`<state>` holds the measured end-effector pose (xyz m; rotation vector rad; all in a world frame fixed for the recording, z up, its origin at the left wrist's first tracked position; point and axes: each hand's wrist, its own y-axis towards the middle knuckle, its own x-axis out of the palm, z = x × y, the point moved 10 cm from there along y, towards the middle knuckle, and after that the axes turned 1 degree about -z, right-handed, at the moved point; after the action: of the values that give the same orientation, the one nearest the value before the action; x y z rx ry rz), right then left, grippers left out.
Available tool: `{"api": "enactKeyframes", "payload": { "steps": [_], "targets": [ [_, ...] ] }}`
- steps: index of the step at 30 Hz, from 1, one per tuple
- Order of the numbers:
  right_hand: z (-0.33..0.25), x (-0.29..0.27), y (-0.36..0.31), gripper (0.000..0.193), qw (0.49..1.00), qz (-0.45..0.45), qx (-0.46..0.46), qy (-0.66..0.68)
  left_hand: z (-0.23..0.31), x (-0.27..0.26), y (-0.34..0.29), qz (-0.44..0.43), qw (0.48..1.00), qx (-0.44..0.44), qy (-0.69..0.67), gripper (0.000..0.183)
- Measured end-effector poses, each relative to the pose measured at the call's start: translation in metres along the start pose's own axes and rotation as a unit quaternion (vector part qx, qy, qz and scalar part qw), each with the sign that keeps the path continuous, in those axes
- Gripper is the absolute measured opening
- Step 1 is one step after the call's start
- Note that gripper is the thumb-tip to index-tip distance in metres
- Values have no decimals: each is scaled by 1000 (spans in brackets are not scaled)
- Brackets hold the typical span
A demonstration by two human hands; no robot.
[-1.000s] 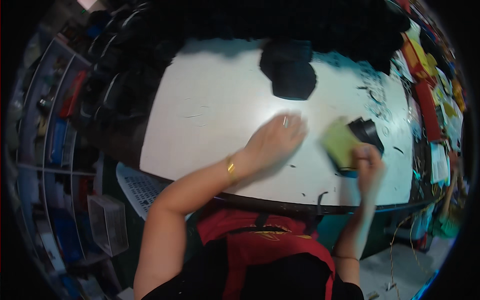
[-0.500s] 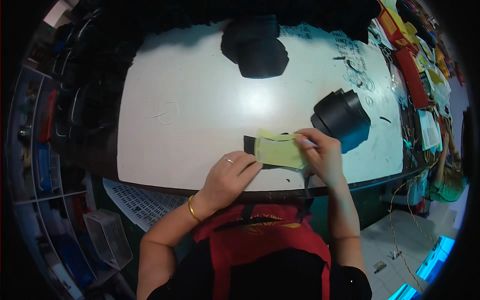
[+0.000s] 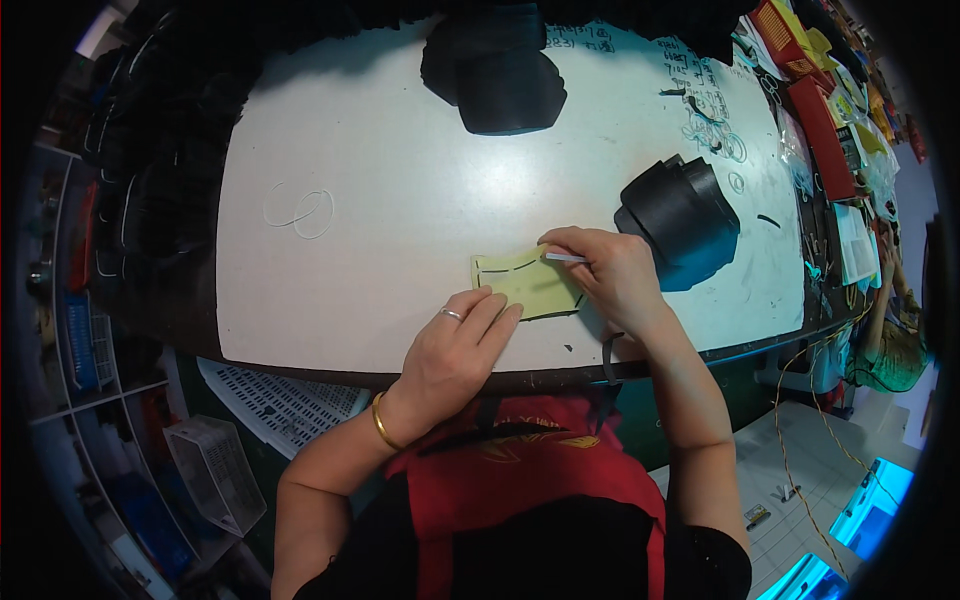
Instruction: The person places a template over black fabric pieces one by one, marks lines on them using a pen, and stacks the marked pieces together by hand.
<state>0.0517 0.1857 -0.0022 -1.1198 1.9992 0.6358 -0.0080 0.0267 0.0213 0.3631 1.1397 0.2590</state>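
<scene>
yellow-green sheet material forms the template [image 3: 535, 287], which lies flat on the white tabletop [image 3: 380, 270] near its front edge, directly before the wearer. dark narrow slots run along the template's upper edge and near its sides; a dark strip shows beneath its lower edge. the left hand [image 3: 455, 345] is unclenched, its fingertips laid on the template's lower left part, pressing rather than grasping. a ring sits on one finger and a gold bracelet [image 3: 382, 420] encircles the wrist. the right hand [image 3: 617, 275] pinches a slim pale marking tool [image 3: 567, 257] between thumb and fingers, at the template's upper right part. whether the tool's tip touches the template cannot be determined. just beside the right hand rests a pile of black pieces [image 3: 685, 215]. further black panels [image 3: 512, 95] overlap at the far middle of the tabletop. white thread [image 3: 315, 213] lies loosely coiled at left.
</scene>
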Motion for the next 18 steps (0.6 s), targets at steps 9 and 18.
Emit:
{"api": "enactKeyframes", "payload": {
  "steps": [9, 18],
  "targets": [
    [25, -18, -21, 38, 997, 20, 60, 40, 13, 9, 12, -125, 990, 6, 72, 53],
    [-53, -46, -3, 24, 992, 48, -90, -78, 43, 33, 11, -138, 981, 47, 131, 49]
  ]
}}
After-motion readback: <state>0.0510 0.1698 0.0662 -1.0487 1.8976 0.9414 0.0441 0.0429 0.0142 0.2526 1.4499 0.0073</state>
